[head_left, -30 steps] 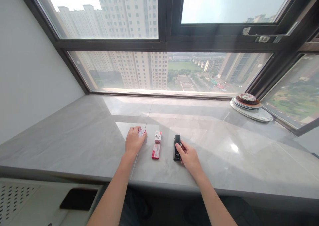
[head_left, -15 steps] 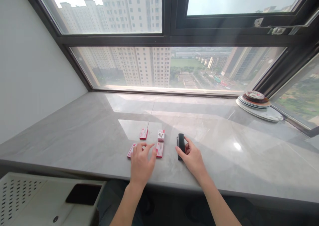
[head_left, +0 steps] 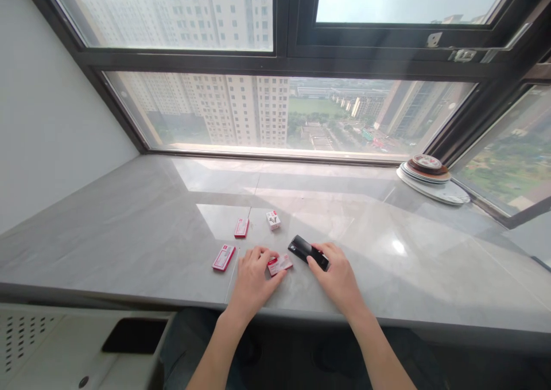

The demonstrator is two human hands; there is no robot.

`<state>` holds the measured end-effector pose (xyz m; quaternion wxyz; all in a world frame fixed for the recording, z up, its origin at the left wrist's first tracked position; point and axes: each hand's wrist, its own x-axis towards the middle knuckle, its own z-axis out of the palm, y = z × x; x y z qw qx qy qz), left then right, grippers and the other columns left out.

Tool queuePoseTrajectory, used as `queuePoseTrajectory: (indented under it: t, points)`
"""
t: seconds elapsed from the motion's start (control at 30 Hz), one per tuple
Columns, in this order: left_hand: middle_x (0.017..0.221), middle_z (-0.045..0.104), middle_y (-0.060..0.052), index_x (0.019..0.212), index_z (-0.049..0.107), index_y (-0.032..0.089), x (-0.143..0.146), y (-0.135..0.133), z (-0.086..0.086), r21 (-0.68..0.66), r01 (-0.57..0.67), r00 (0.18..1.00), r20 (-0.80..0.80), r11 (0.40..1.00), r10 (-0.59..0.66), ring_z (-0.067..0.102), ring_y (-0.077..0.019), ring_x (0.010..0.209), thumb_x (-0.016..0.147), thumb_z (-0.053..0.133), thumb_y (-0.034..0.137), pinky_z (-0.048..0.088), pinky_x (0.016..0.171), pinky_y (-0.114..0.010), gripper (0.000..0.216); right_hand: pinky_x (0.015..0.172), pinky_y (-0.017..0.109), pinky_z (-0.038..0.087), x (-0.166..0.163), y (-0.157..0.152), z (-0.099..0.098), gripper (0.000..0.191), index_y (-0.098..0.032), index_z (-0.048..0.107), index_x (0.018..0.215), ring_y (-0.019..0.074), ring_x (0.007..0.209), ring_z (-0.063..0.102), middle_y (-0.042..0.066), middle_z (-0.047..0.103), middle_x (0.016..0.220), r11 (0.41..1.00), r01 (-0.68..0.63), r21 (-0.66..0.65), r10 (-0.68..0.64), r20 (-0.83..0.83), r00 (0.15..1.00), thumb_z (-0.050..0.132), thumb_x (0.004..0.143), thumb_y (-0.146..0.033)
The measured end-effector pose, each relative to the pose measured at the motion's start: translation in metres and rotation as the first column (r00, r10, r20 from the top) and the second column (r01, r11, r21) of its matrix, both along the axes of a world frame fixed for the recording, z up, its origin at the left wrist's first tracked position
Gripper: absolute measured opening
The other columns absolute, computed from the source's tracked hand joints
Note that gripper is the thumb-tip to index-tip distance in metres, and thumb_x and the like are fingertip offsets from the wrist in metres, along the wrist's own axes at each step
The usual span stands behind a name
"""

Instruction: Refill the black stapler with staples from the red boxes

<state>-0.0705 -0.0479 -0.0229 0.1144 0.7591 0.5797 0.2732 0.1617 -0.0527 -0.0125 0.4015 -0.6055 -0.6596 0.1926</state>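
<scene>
On the grey stone sill [head_left: 129, 235], my left hand [head_left: 252, 281] rests with its fingers on a small red-and-white box [head_left: 279, 263], which lies tilted. My right hand [head_left: 338, 275] grips a black stapler [head_left: 306, 250], now angled with its far end pointing left. Three more small red-and-white boxes lie nearby: one [head_left: 224, 257] to the left of my left hand, one [head_left: 241, 227] farther back, and one [head_left: 272, 219] standing just behind the stapler.
A stack of round plates [head_left: 431, 179] sits at the back right by the window frame. A white perforated unit [head_left: 26, 344] with a dark recess [head_left: 135, 336] stands below the sill's front edge at the left. A wall closes the left side.
My left hand left the far box, came back toward me and took the near box, turning it. My right hand pulled the stapler nearer and swung it from upright to slanted.
</scene>
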Motion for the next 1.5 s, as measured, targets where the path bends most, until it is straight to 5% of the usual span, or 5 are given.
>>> queuePoseTrajectory:
  t: [0.23, 0.53, 0.8, 1.13, 1.5]
  points:
    - [0.157, 0.048, -0.004, 0.137, 0.061, 0.038, 0.015, -0.006, 0.000, 0.017, 0.180, 0.983, -0.031, 0.984, -0.179, 0.043, -0.0327, 0.144, 0.089, 0.076, 0.043, 0.036, 0.119, -0.054, 0.050, 0.114, 0.044, 0.040, -0.031, 0.021, 0.015, 0.039, -0.028, 0.067, 0.133, 0.0253, 0.118, 0.063, 0.005, 0.070, 0.128, 0.986, -0.164, -0.009, 0.164, 0.044, 0.985, 0.057, 0.096, -0.030]
    - [0.164, 0.042, -0.004, 0.153, 0.046, 0.035, 0.001, -0.007, 0.000, -0.061, 0.237, 0.969, -0.060, 0.969, -0.241, 0.036, -0.0278, 0.153, 0.096, 0.064, 0.043, 0.027, 0.127, -0.051, 0.061, 0.090, 0.037, 0.050, -0.068, 0.032, 0.018, 0.028, -0.025, 0.073, 0.101, 0.0267, 0.096, 0.068, 0.006, 0.076, 0.101, 0.993, 0.115, -0.002, -0.114, -0.138, 0.984, 0.071, 0.086, -0.049]
    - [0.167, 0.037, -0.001, 0.129, 0.061, 0.032, -0.002, -0.010, 0.012, -0.096, 0.249, 0.968, 0.005, 0.964, -0.250, 0.033, -0.0250, 0.156, 0.094, 0.062, 0.034, 0.026, 0.129, -0.051, 0.034, 0.081, 0.035, 0.063, 0.022, 0.034, -0.005, 0.037, -0.021, 0.064, 0.106, 0.0263, 0.110, 0.071, 0.010, 0.075, 0.116, 0.955, 0.088, -0.284, -0.293, -0.844, 0.449, 0.052, 0.094, -0.055]
    - [0.165, 0.041, 0.003, 0.120, 0.068, 0.035, -0.007, -0.003, 0.009, -0.149, 0.232, 0.969, 0.119, 0.961, -0.216, 0.040, -0.0243, 0.151, 0.089, 0.074, 0.037, 0.033, 0.127, -0.048, 0.031, 0.033, 0.020, 0.028, 0.021, -0.009, -0.014, 0.051, -0.019, 0.063, 0.098, 0.0087, 0.034, 0.048, 0.001, 0.067, 0.067, 0.729, -0.365, -0.579, -0.021, -0.552, 0.833, 0.054, 0.095, -0.069]
    - [0.160, 0.047, -0.001, 0.117, 0.067, 0.031, -0.012, 0.000, -0.003, -0.115, 0.265, 0.954, 0.179, 0.957, -0.242, 0.043, -0.0247, 0.150, 0.090, 0.072, 0.037, 0.029, 0.129, -0.050, 0.028, 0.048, 0.026, 0.031, 0.019, -0.002, -0.016, 0.041, -0.020, 0.064, 0.088, 0.0149, 0.049, 0.049, -0.001, 0.059, 0.056, 0.846, -0.101, -0.523, 0.004, -0.184, 0.983, 0.056, 0.094, -0.059]
